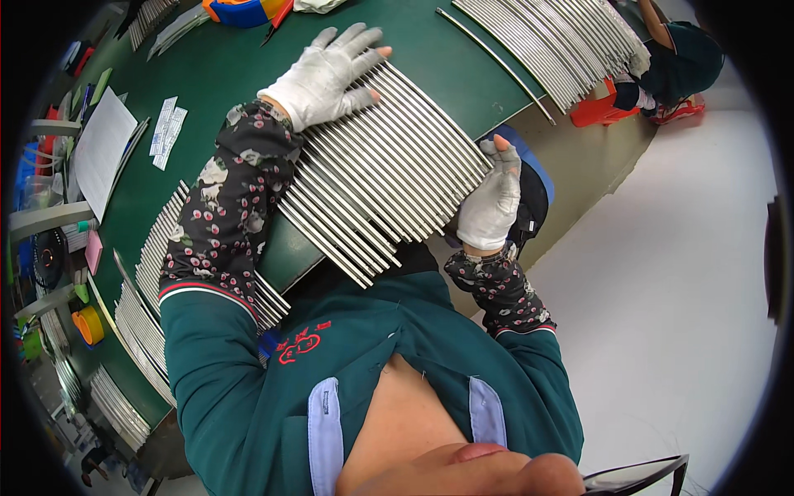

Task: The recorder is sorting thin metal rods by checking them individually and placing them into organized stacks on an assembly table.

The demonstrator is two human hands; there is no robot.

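Green tabletop point(405, 33) fills the upper and left parts of the view, its near edge running slantwise past the person. Across it, right in front of the body, lies a broad row of silver rods point(397, 157), packed side by side on a slant, their near ends jutting past the edge and rather uneven toward the bottom. Flowered sleeves point(219, 207) cover both forearms. Another rod bundle point(546, 50) lies at the upper right, and a rod stack point(141, 331) sits at the lower left. Beyond the upper-right bundle is a co-worker point(686, 62) in dark green. White-gloved, with bare fingertips, the left hand point(322, 83) rests palm down over the row's upper left end, fingers spread and clamped on nothing. Likewise gloved, the right hand point(492, 207) stands beside the rods' near ends, fingers close together and straight, grasping nothing; whether it touches them I cannot tell. White paper point(103, 149) lies at the far left, a red bin point(608, 107) near the co-worker. Smaller still are a lone rod point(499, 59), printed labels point(168, 132), orange tape point(88, 325), red-handled pliers point(281, 12) and a pink pad point(94, 250).
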